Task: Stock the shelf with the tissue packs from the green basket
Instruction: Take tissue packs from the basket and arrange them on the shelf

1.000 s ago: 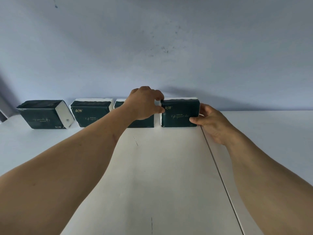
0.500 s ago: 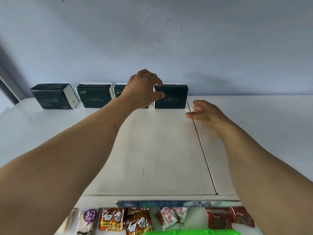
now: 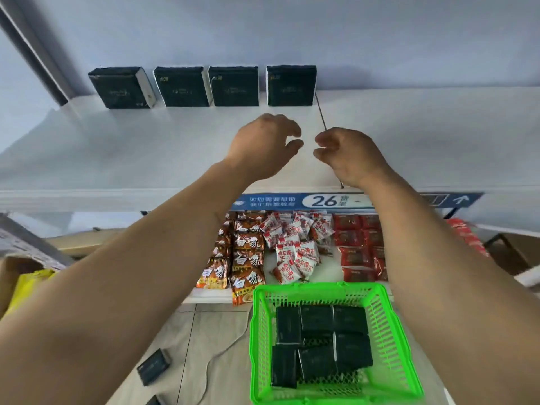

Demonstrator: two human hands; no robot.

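Note:
Several dark green tissue packs stand in a row against the back wall of the white top shelf [image 3: 117, 147]; the rightmost pack [image 3: 291, 86] sits beside the shelf seam. My left hand [image 3: 264, 144] and my right hand [image 3: 346, 154] hover over the shelf in front of that row, fingers loosely curled and apart, holding nothing. Below, on the floor, the green basket [image 3: 388, 331] holds several more dark tissue packs [image 3: 318, 343].
A lower shelf carries snack packets [image 3: 248, 252] and red packets [image 3: 359, 249] under a blue label strip [image 3: 321, 200]. On the floor lie one dark pack [image 3: 153, 366], a white cable [image 3: 222, 352], and a cardboard box with yellow material [image 3: 20, 282] at left.
Both hands let go of the rightmost pack and drew back toward me. My view tilted down, bringing the lower shelf and the green basket into sight.

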